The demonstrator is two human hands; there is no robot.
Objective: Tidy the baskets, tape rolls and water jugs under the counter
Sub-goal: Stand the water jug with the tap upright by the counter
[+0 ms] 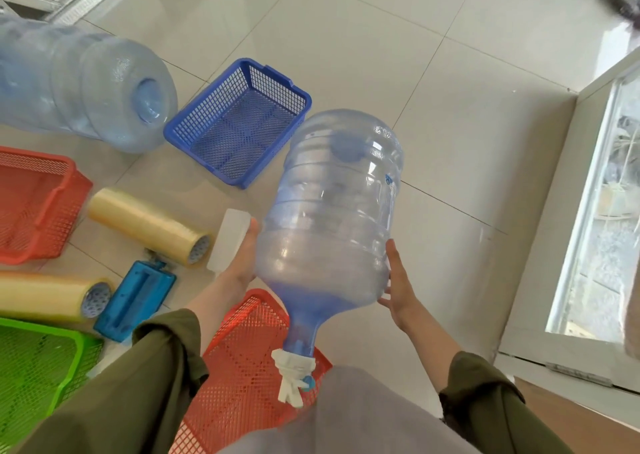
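Writing: a small blue printed mark sits on the water jug (332,218) near its shoulder; too small to read.
Held jug: one, clear blue, tilted above the tiled floor (433,89), white-capped neck toward the person, over a red basket (242,349).
Left hand (242,259): flat against the jug's left side, fingers straight as far as they show.
Right hand (396,287): fingers straight, pressed on the right side.
Other jugs (114,96): lying at far left, blurred, at least two.
Baskets: four; one blue basket (204,95), two red, the second red basket (52,193) at left, one green basket (41,360).
Tape rolls: two, yellowish, the first roll (145,221) and second roll (45,296) lying on the floor.
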